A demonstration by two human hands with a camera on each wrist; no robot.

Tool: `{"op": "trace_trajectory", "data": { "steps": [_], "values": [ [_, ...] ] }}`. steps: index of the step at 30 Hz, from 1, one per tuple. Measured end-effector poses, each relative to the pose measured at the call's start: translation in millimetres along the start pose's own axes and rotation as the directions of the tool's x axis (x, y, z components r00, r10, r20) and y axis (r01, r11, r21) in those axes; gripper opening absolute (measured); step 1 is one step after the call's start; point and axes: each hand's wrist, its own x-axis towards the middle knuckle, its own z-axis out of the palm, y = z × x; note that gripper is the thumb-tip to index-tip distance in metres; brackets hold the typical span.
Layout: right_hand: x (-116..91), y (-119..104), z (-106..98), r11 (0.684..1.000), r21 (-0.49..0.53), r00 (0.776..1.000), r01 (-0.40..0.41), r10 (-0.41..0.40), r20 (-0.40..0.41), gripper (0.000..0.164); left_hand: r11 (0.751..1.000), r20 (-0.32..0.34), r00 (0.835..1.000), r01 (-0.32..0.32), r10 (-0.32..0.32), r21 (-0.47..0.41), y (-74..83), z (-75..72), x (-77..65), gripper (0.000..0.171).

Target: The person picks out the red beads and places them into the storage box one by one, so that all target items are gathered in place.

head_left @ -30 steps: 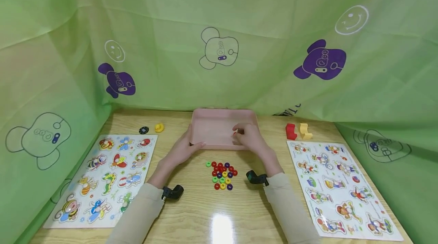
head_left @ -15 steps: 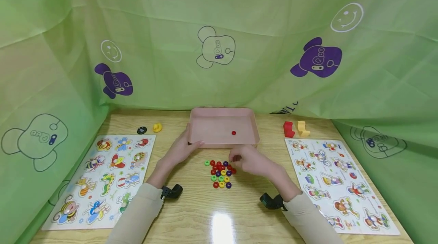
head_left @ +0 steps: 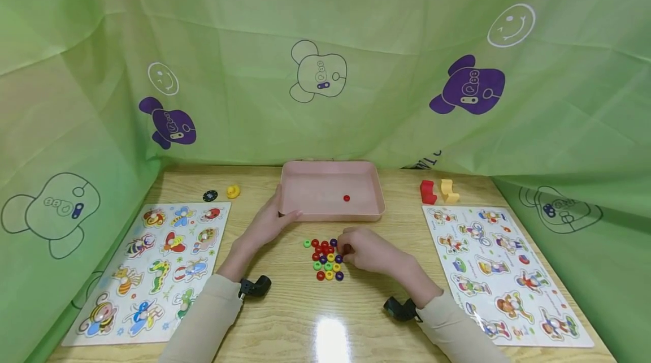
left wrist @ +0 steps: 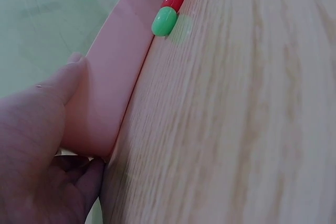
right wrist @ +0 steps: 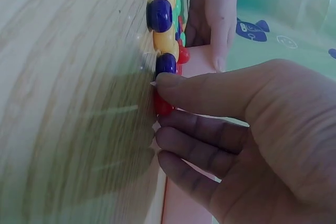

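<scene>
Right hand pinching a red bead, left hand gripping a pink tray.
The tray sits at the centre of the head view, 1 other red bead lying right of its middle; the left hand holds its lower-left corner, thumb on the near wall. Loose beads cluster at lower centre on the worktop, beside the right hand's thumb and fingers; 2 picture boards flank them, lower left and lower right.

Yellow duck beside black disc; red block near yellow block (both notched), behind right picture board.
</scene>
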Motion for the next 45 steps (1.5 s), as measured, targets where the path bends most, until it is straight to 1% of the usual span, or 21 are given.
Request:
{"op": "trace_trajectory", "data": {
  "steps": [5,9,12,15,18,20,23,25,26,30,33,36,39,42,45],
  "values": [
    [0,1,-2,1.000,-0.010,1.000,-0.014,0.014,0.003,0.009,1.000,0.000,1.000,-0.004,0.004,-0.004,-0.4,1.5,0.3,0.094],
    [3,5,-8,0.999,0.018,0.999,-0.037,0.037,-0.019,0.010,1.000,0.007,1.000,0.009,-0.009,0.010,-1.7,3.6,-0.5,0.096],
    [11,7,-18,0.998,0.061,0.995,-0.034,0.039,-0.088,0.011,1.000,-0.004,1.000,0.019,-0.019,0.018,-2.1,3.7,-0.6,0.096],
    [23,10,-30,0.994,0.101,0.984,-0.035,0.052,-0.172,0.008,1.000,-0.014,1.000,0.021,-0.020,0.021,-1.7,2.7,0.1,0.096],
    [41,13,-39,0.993,0.110,0.965,-0.044,0.071,-0.254,0.006,0.999,-0.014,1.000,0.023,-0.023,0.027,-1.4,-1.8,0.4,0.096],
    [53,15,-43,0.993,0.102,0.946,-0.062,0.091,-0.310,0.005,0.999,-0.018,1.000,0.023,-0.023,0.033,-1.1,-4.3,0.5,0.096],
    [71,20,-43,0.994,0.071,0.905,-0.087,0.109,-0.412,0.007,1.000,-0.037,0.999,0.011,-0.010,0.020,-0.6,-5.6,0.9,0.095],
    [81,25,-38,0.991,0.073,0.882,-0.110,0.131,-0.453,0.010,1.000,-0.038,0.999,-0.014,0.015,0.004,-0.9,-4.2,1.2,0.094],
    [86,27,-34,0.989,0.085,0.874,-0.122,0.148,-0.463,0.011,1.000,-0.036,0.999,-0.019,0.018,-0.006,-0.8,-3.0,1.0,0.093],
    [97,38,-17,0.962,0.136,0.860,-0.238,0.274,-0.431,0.015,0.999,-0.006,1.000,-0.030,0.030,-0.019,-0.1,1.9,0.2,0.093],
    [101,43,-8,0.938,0.150,0.841,-0.314,0.348,-0.415,0.017,1.000,-0.005,1.000,-0.003,0.003,-0.015,2.0,5.5,-0.4,0.094],
    [103,46,-5,0.929,0.157,0.826,-0.334,0.369,-0.425,0.018,1.000,-0.016,1.000,0.007,-0.007,-0.014,3.7,5.7,0.1,0.093],
    [104,46,-6,0.923,0.156,0.822,-0.352,0.385,-0.421,0.018,1.000,-0.017,1.000,0.014,-0.015,-0.012,4.7,4.5,0.3,0.093],
    [102,47,-7,0.921,0.144,0.827,-0.363,0.390,-0.406,0.016,1.000,-0.012,1.000,0.016,-0.016,-0.006,4.2,3.3,-0.6,0.094],
    [98,44,-10,0.921,0.154,0.834,-0.358,0.390,-0.390,0.010,1.000,-0.009,0.999,0.030,-0.030,-0.007,3.4,2.2,-2.3,0.094]
  ]
}}
